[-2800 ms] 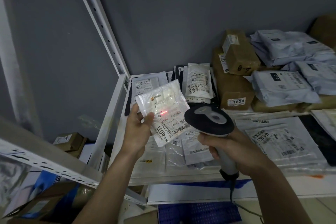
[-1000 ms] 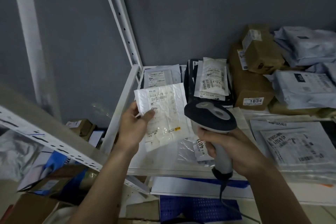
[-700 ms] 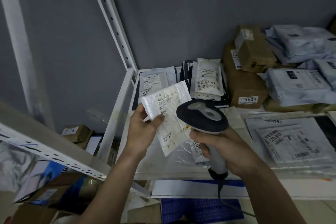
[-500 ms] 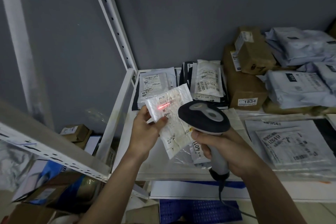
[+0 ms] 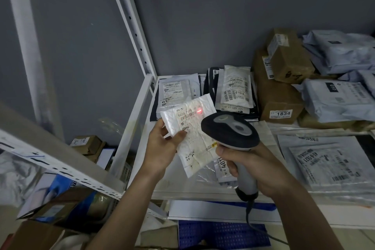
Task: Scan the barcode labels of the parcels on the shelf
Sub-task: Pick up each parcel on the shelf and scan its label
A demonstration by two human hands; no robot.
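Your white metal shelf (image 5: 203,193) fills the centre and right of the frame, its front lip running just under your wrists. A slanted white upright post (image 5: 129,18) rises from the shelf's back left corner toward the top of the frame, against the grey wall (image 5: 203,16). At lower left the perforated edge of a second white rack (image 5: 60,166) cuts diagonally close beside your left forearm. The only open shelf surface is the strip at centre, under what you hold; the rest is covered. Flat white labelled mailers (image 5: 235,89) lie at the back, brown cardboard boxes (image 5: 280,95) stack to their right, grey plastic mailing bags (image 5: 336,97) pile at the right edge, and a clear plastic pouch with a printed label (image 5: 324,160) lies flat at lower right.

Your left hand (image 5: 162,148) grasps the white bubble-wrap parcel (image 5: 192,128) at its left edge, thumb on the label face and fingers behind, holding it tilted above the shelf at centre frame. A red scanner dot (image 5: 199,111) sits on its barcode label near the upper right corner.

Your right hand (image 5: 253,168) is clenched around the grip of the grey and black handheld barcode scanner (image 5: 231,134), whose head overlaps the parcel's right side.
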